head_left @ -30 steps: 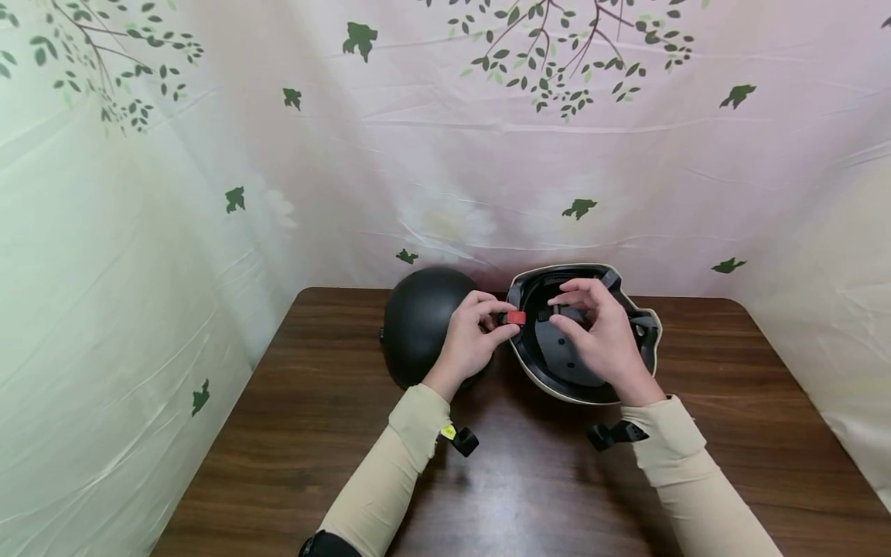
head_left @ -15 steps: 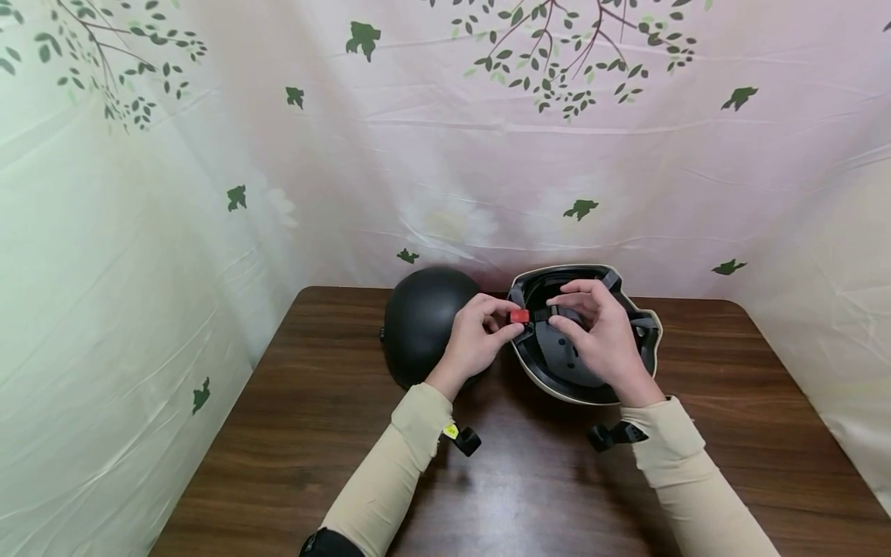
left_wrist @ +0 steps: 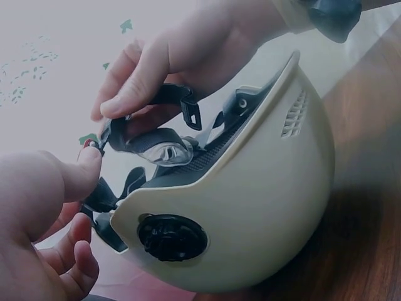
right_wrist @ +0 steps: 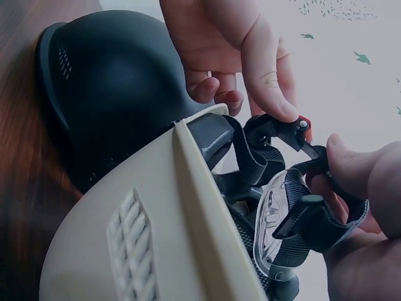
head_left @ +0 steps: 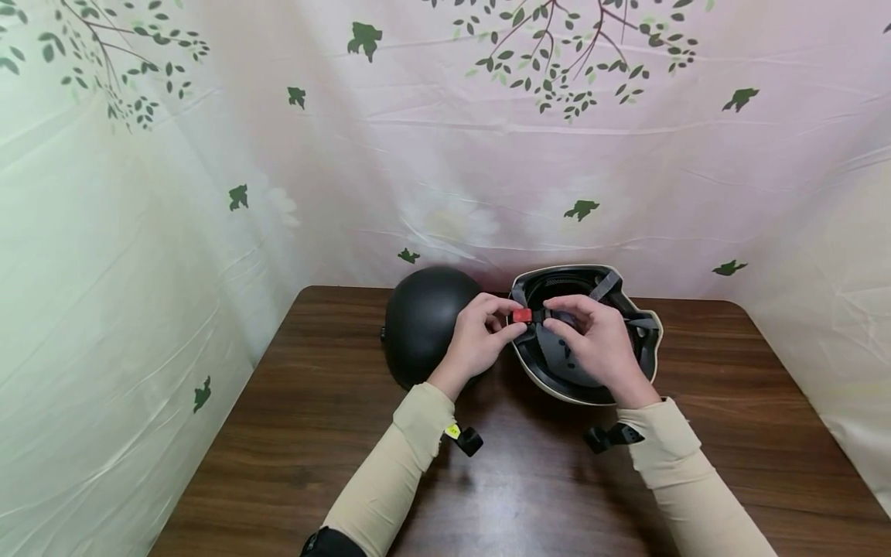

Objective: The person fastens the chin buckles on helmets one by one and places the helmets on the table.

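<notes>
A cream helmet [left_wrist: 263, 188] lies upside down on the table, its dark padded inside facing up. Over its opening, my left hand [head_left: 479, 336] pinches a red-and-black buckle [head_left: 521, 316] between thumb and fingers. My right hand [head_left: 597, 340] pinches the black strap [right_wrist: 322, 166] close to the other buckle part, which meets the red one; whether they are locked cannot be told. The loose strap end curls beneath the right hand. A clear chin cup [right_wrist: 270, 219] hangs on the straps under both hands. In the left wrist view, a round black dial [left_wrist: 172, 237] shows on the shell.
A black helmet [head_left: 425, 325] stands dome up, just left of the cream one and partly behind the left hand. Both are near the back edge of the brown wooden table [head_left: 313, 402]. A leaf-patterned cloth [head_left: 459, 155] hangs behind.
The right hand has come left and slightly down with the strap, and the left hand has shifted slightly right. The gap between the buckle parts has closed.
</notes>
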Motion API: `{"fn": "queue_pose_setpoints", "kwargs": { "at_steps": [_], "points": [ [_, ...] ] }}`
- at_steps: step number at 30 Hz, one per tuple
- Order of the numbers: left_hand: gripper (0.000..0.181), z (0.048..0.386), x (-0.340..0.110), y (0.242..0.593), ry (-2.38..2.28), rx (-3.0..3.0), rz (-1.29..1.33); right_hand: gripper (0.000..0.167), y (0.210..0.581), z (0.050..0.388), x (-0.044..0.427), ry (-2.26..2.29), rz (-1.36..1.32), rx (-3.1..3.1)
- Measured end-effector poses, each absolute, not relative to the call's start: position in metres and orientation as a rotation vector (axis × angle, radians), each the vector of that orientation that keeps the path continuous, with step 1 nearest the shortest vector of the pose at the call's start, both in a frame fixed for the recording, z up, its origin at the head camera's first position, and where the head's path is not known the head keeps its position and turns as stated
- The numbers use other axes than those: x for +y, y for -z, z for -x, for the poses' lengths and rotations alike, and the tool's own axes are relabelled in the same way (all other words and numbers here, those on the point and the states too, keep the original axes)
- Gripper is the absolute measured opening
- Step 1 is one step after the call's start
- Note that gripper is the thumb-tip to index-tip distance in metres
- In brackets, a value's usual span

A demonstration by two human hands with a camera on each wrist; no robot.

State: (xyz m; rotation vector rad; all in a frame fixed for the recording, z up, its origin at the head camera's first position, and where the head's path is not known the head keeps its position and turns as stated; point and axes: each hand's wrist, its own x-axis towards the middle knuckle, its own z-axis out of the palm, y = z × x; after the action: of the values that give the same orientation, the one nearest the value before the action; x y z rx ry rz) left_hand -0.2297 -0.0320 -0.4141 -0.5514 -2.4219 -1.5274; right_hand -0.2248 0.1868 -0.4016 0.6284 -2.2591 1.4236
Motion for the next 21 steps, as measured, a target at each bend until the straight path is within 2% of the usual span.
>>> {"fn": "queue_pose_setpoints", "kwargs": {
  "at_steps": [8,21],
  "points": [
    [0.027,0.2302,-0.0321,0.4130,1.528,-2.405,0.566,0.034,0.3991,0.2244,0.1889,-1.364,-0.630,-2.305],
    [0.028,0.2320,-0.0327,0.4158,1.520,-2.398,0.578,0.029,0.4007,0.2256,0.1931,-1.165,-0.622,-2.364]
  ]
}}
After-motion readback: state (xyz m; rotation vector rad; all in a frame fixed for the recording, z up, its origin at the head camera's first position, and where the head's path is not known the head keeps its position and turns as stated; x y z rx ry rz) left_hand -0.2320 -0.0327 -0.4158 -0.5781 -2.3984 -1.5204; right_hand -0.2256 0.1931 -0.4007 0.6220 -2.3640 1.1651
